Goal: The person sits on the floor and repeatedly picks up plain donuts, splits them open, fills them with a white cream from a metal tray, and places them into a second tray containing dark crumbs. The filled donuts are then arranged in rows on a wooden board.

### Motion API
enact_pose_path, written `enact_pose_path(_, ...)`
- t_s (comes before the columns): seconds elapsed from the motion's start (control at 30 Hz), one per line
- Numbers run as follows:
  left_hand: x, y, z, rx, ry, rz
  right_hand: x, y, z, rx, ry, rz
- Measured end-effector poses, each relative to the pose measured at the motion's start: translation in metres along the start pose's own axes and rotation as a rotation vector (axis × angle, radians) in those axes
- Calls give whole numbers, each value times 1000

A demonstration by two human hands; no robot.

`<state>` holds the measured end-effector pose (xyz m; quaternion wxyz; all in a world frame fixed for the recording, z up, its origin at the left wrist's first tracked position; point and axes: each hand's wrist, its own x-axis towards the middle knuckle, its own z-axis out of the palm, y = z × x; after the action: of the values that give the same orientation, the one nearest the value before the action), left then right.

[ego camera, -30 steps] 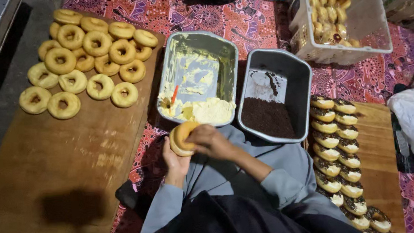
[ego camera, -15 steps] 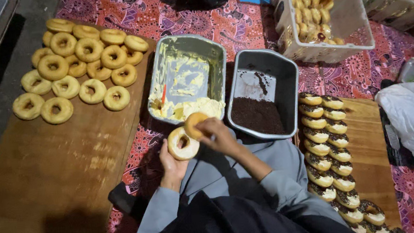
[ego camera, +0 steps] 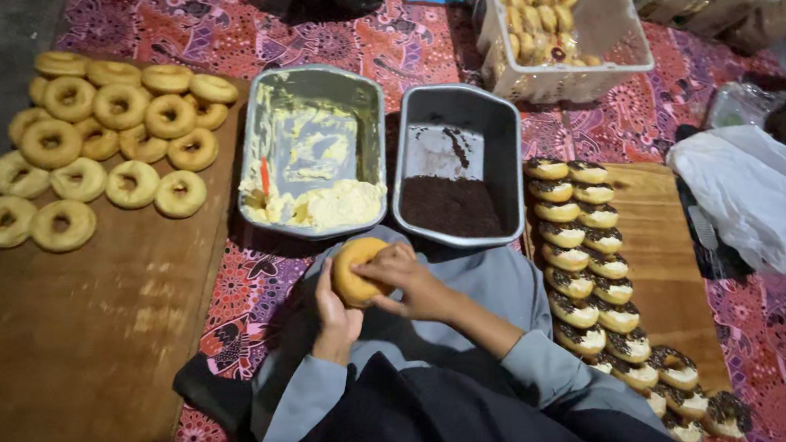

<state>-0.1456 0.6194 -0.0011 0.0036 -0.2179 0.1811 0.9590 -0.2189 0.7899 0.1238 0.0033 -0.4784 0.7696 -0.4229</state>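
My left hand (ego camera: pixel 335 313) holds a round golden doughnut (ego camera: pixel 357 270) over my lap, just in front of the two metal pans. My right hand (ego camera: pixel 408 279) rests its fingers on the doughnut's right side. The left pan (ego camera: pixel 305 85) holds pale cream piled at its near end, with a small red tool stuck in it. The right pan (ego camera: pixel 455 111) holds dark chocolate sprinkles. Both my sleeves are grey.
Plain ring doughnuts (ego camera: pixel 97 143) lie grouped on a wooden board (ego camera: pixel 72 344) at left. Finished doughnuts (ego camera: pixel 586 261) with cream and sprinkles stand in two rows on a board (ego camera: pixel 672 263) at right. A clear bin (ego camera: pixel 613 31) with doughnuts stands behind, a white plastic bag (ego camera: pixel 760 194) far right.
The doughnut halves that were apart half a second ago are now together as one closed doughnut between both hands. The hands have stayed over the lap.
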Motion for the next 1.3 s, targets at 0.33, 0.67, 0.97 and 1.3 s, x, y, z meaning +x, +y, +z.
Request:
enact_pose_path(0.33,6,-36,-2,36,-60,-18,-46,6,-14,-23,122,7)
enact_pose_path(0.67,-32,-18,57,564,-283,459,-61,-41,-17,533,242,522)
enact_pose_path(0.97,-33,-47,50,578,-259,479,-64,-30,-1,119,429,350)
enact_pose_path(1.3,15,-55,9,63,-63,-36,-50,6,-21,-129,221,147)
